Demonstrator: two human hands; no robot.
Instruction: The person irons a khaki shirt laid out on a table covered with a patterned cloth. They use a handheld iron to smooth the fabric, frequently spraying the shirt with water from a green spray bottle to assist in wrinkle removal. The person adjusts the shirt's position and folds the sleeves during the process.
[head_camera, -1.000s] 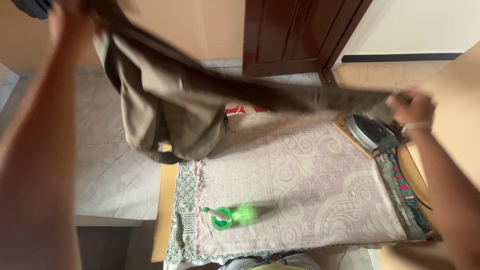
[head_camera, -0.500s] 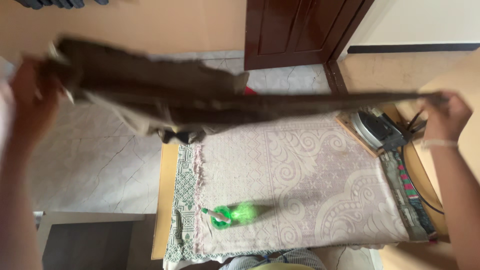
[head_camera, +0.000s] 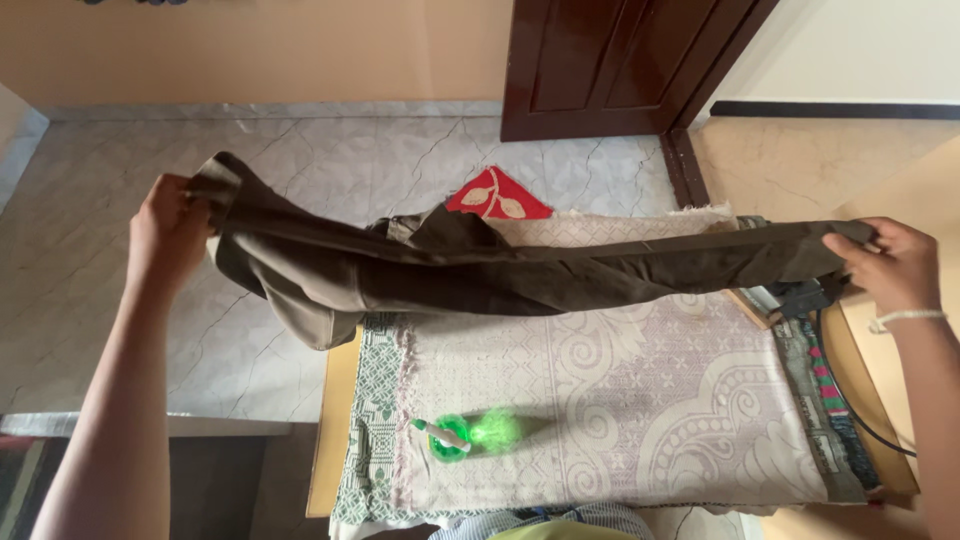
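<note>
I stretch the brown trousers (head_camera: 480, 270) over the bench (head_camera: 330, 420), left hand (head_camera: 170, 235) and right hand (head_camera: 885, 262) each gripping an end; next, lowering them flat onto the patterned cloth (head_camera: 620, 400).

Both arms spread wide, left hand (head_camera: 168, 232) – right hand (head_camera: 888, 266) – fingers clenched

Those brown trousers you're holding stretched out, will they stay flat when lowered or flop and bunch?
The brown trousers look floppy: they sag between the left hand and right hand. The waist end droops in folds, so it will probably bunch on the patterned cloth.
</note>
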